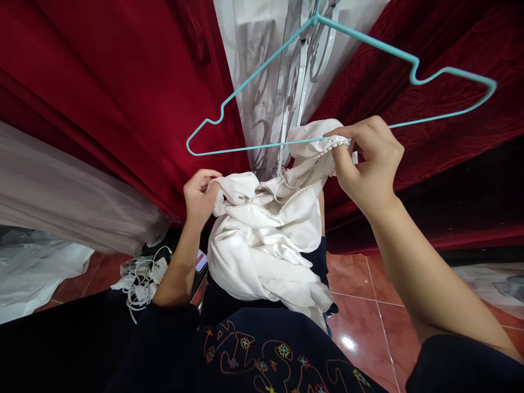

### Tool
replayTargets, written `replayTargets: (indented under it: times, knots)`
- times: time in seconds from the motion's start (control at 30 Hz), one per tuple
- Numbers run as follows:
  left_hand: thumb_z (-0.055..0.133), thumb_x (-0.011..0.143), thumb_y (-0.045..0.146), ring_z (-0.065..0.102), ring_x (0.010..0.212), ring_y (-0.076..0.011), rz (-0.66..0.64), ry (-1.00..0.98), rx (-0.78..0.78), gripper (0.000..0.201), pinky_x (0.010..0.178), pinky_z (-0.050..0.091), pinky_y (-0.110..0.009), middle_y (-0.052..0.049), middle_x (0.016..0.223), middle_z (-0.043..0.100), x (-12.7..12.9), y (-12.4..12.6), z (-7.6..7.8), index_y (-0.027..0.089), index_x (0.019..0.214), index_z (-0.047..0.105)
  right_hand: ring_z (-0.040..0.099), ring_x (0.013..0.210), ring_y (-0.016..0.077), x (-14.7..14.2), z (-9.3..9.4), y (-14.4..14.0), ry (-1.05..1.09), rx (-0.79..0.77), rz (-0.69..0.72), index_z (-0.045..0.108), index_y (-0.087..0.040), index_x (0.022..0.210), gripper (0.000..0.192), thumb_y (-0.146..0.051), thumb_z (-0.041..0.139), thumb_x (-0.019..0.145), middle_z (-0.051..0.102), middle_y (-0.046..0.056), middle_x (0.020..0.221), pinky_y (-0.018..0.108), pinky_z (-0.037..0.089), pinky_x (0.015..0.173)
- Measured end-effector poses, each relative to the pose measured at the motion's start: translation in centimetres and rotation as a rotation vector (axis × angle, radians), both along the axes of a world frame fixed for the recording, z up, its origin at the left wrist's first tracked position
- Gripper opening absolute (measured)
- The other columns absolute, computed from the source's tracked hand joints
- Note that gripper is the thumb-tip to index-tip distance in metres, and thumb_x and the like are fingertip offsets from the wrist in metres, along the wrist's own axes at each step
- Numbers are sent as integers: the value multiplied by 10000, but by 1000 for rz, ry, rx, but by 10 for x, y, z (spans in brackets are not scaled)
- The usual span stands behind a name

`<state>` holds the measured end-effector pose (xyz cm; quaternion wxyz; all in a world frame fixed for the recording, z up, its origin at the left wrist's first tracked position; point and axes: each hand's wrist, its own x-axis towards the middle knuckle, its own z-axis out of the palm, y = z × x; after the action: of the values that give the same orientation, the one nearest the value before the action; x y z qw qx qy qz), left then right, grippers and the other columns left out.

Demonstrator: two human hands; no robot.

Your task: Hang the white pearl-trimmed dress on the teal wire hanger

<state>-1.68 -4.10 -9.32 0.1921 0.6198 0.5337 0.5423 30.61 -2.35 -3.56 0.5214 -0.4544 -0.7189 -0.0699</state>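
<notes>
Against the red curtains (123, 109), both hands grip one white pearl-trimmed garment (266, 240): left hand (199, 196) bunching an edge, right hand (368, 158) pinching another against one teal hanger (262, 65) (wire).

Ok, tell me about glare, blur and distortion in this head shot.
Head view: wide-angle lens bends the teal wire hanger and fans out the red curtains; a bright glare spot sits on the glossy red floor tiles; the left hand, right hand and white pearl-trimmed garment are sharp; the lower-left corner is dark.
</notes>
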Motion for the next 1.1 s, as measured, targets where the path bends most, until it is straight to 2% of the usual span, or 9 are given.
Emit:
replayTargets:
  times: [0.13, 0.27, 0.47, 0.57, 0.67, 0.73, 0.8, 0.93, 1.1]
  knots:
    - [626, 825, 240, 531, 573, -92, 135, -188, 76, 87, 516, 397, -248, 27, 712, 620, -36, 43, 13, 183, 890, 628, 582, 769, 224, 2, -1, 5, 8, 7, 21, 709, -282, 965, 259, -439, 507, 1008, 612, 81, 841, 430, 495, 703]
    - [663, 1003, 326, 572, 709, -28, 272, -43, 348, 201, 658, 465, -230, 66, 791, 590, -57, 87, 51, 157, 952, 567, 560, 732, 205, 2, 0, 5, -6, 37, 38, 695, -276, 960, 247, -430, 509, 1013, 590, 65, 811, 408, 478, 700]
    - [725, 916, 142, 592, 670, -44, 177, 89, 542, 66, 590, 491, -225, 37, 861, 669, -17, 90, 129, 159, 925, 662, 544, 698, 166, -6, -1, 4, 13, 29, 29, 703, -228, 923, 280, -420, 516, 1003, 589, 58, 792, 350, 462, 641]
    - [753, 816, 14, 592, 622, -10, 18, 265, 350, 296, 527, 476, -139, 48, 990, 700, 9, 92, 147, 193, 1002, 607, 551, 697, 160, -10, -3, 5, 32, 43, 41, 700, -210, 924, 302, -421, 500, 1008, 582, 48, 781, 340, 481, 663]
    - [661, 813, -113, 717, 967, -106, -222, 110, 109, 420, 740, 590, -151, -12, 1115, 713, 15, 103, 147, 159, 1124, 583, 557, 700, 157, -9, -3, 5, 37, 51, 40, 696, -213, 920, 306, -430, 500, 1009, 579, 43, 791, 336, 494, 681]
    - [560, 966, -34, 678, 1173, -150, -316, -6, 58, 349, 887, 610, -222, -34, 1243, 699, 13, 105, 143, 165, 1252, 535, 560, 704, 155, -7, -3, 6, 28, 39, 39, 696, -218, 917, 304, -438, 505, 1006, 580, 43, 795, 329, 496, 674]
    - [506, 1102, 176, 662, 1184, -121, -249, 21, 205, 150, 954, 592, -265, -24, 1251, 687, 13, 97, 137, 159, 1251, 504, 564, 709, 158, -5, -4, 6, 25, 30, 38, 695, -218, 913, 314, -446, 502, 1008, 572, 43, 786, 332, 506, 675]
    - [458, 1107, 470, 671, 999, -73, -13, 217, 656, 318, 898, 590, -344, 1, 1037, 639, 33, 55, 120, 161, 1123, 528, 567, 713, 164, -5, -5, 8, 38, 4, 20, 698, -214, 915, 329, -458, 497, 1009, 565, 50, 783, 347, 528, 692]
    - [415, 1085, 232, 641, 1202, -216, -350, 615, 475, 265, 1075, 522, -439, -36, 1234, 689, 59, 28, 86, 248, 1228, 638, 580, 774, 169, -7, -4, 5, 88, -40, 61, 703, -217, 933, 253, -398, 536, 989, 567, 51, 829, 352, 536, 758]
